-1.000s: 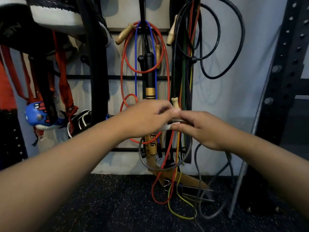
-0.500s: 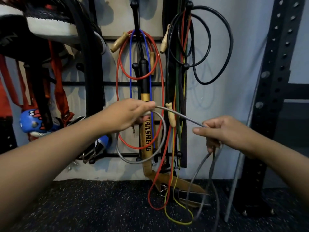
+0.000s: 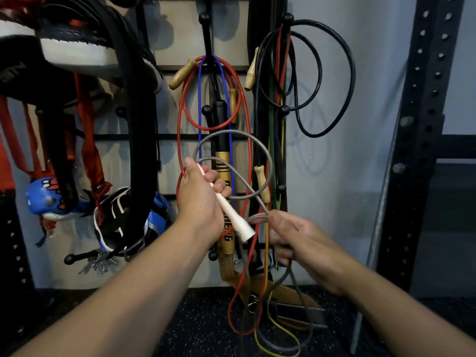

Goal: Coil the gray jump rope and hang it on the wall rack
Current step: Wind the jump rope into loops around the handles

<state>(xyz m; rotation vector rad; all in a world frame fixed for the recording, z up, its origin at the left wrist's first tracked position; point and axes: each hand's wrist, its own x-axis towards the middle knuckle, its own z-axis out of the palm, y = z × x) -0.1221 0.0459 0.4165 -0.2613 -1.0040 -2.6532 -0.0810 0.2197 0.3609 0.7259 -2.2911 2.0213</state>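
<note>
While the left hand [image 3: 199, 199] grips the white handle [image 3: 231, 212], one gray jump rope [image 3: 260, 150] loop stands above. Right hand [image 3: 296, 235] fingers clench the rope, nearer than the wall rack [image 3: 206, 34].

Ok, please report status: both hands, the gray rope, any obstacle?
Left hand grips white handle plus one gray rope loop. Right hand holds rope lower down; rest trails to floor. Red rope and black rope crowd the hooks.

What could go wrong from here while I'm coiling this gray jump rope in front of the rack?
The gray jump rope loops right in front of the hanging red rope and could snag it. Its slack lies on the floor among the yellow cord, so pulling may tangle them. The left hand grips only the white handle, so the loop could spring open.
</note>
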